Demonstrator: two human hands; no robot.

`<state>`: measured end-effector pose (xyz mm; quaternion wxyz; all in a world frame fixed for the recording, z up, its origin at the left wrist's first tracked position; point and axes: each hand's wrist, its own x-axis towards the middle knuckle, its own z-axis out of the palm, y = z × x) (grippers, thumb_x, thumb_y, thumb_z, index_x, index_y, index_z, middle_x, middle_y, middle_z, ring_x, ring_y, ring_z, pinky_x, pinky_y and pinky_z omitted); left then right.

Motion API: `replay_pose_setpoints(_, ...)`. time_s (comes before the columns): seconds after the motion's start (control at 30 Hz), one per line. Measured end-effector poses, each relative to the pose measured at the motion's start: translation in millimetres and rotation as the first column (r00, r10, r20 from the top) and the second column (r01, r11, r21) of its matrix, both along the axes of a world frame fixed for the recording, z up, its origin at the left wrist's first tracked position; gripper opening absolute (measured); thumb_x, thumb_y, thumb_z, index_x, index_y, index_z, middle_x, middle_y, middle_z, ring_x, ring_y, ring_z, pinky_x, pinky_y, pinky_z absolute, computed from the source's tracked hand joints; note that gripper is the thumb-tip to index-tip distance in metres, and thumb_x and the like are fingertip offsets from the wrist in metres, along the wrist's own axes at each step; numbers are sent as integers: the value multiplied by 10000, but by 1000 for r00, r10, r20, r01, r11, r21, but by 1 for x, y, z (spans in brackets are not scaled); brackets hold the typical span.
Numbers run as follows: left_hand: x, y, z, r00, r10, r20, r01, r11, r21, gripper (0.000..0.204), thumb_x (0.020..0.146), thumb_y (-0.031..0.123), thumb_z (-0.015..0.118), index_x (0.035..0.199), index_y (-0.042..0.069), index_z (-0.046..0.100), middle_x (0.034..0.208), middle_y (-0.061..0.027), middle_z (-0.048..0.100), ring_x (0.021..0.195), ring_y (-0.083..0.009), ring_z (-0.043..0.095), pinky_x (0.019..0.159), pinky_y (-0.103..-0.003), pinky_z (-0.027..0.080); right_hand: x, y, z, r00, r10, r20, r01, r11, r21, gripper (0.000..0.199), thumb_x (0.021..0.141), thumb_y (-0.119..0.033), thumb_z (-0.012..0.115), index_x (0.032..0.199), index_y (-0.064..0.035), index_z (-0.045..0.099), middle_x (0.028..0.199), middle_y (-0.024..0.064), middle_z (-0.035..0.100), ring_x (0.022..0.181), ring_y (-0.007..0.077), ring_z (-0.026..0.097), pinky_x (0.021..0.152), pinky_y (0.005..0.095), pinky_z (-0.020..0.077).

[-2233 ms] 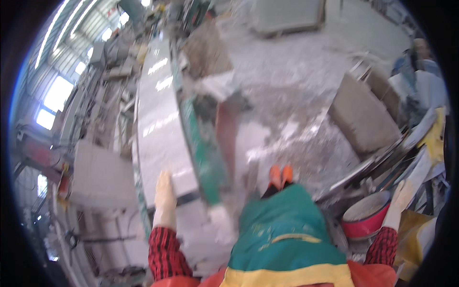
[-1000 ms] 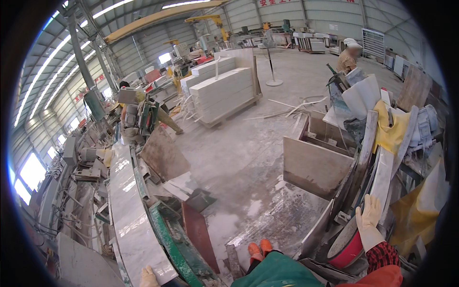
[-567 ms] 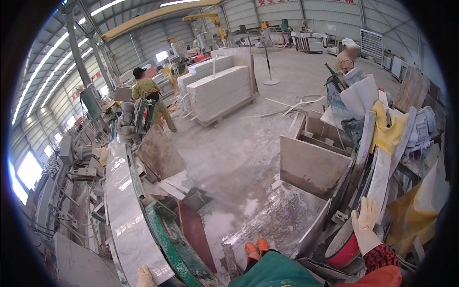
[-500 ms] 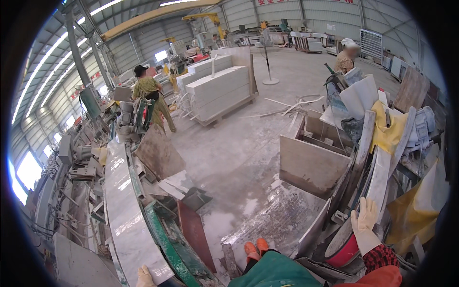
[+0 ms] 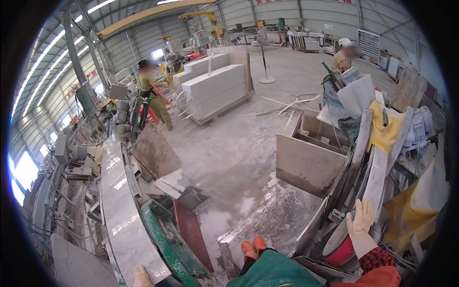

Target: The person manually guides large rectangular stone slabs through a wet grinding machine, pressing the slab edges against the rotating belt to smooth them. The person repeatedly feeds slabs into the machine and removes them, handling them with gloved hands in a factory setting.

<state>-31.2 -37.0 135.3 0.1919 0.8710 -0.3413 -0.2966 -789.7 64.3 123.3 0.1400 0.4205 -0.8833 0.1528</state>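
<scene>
My left hand, in a cream glove, lies with its fingers stretched on the near end of a long wet grey-white stone slab. It grips nothing. The slab runs away from me along a machine bed with a green metal edge. On the other side, my gloved right hand is spread flat, fingers apart, at the near end of a long pale stone strip. Below that hand is a round drum with a red rim. Whether the right palm bears on the strip or the machine beside it, I cannot tell.
An open box of brown boards stands ahead on the right. Stacked white stone blocks rest on a pallet beyond. One co-worker stands at the far left, another at the far right. Wet boards cover the floor before my orange boots.
The co-worker on the left has turned toward the stone blocks, with an arm now reaching out. My view has shifted slightly; both my hands stay in about the same places.
</scene>
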Motion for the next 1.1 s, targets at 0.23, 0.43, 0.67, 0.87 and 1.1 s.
replay_pose_setpoints(0.23,13,-6,-16,950,178,-258,-205,975,-83,810,980,682,330,1530,87,347,1502,-177,460,1284,-402,518,962,-660,394,5,3,-6,994,30,-101,-34,999,-31,664,732,-213,754,1327,-44,512,1365,211,480,1287,436,411,1115,516,309)
replay_pose_setpoints(0.43,69,14,-60,836,205,-509,-335,926,-177,821,969,697,350,1528,96,346,1489,-175,474,1258,-416,538,923,-712,406,10,7,-10,996,43,-76,-45,999,-26,652,744,-186,733,1336,-40,503,1372,220,481,1298,441,411,1125,519,301)
replay_pose_setpoints(0.67,24,8,-26,859,318,-400,-400,906,-138,778,974,657,371,1492,78,402,1435,-185,525,1187,-431,581,915,-688,428,23,7,0,999,32,-3,-32,999,5,648,749,-175,736,1339,-34,509,1401,226,479,1313,440,409,1131,515,304)
replay_pose_setpoints(0.87,28,3,-24,854,284,-435,-360,927,-102,751,972,648,367,1466,85,426,1377,-183,555,1134,-437,592,850,-679,452,27,12,-13,996,-2,-85,-5,997,-77,624,766,-152,739,1335,-30,516,1396,219,501,1318,425,424,1133,500,318)
replay_pose_setpoints(1.1,60,2,-53,890,255,-378,-354,908,-223,759,965,478,552,1528,26,319,1525,-149,427,1130,-346,626,797,-453,559,18,15,-29,999,33,-35,-36,995,-88,674,765,-181,769,1371,-42,508,1395,206,514,1323,412,434,1141,486,325)
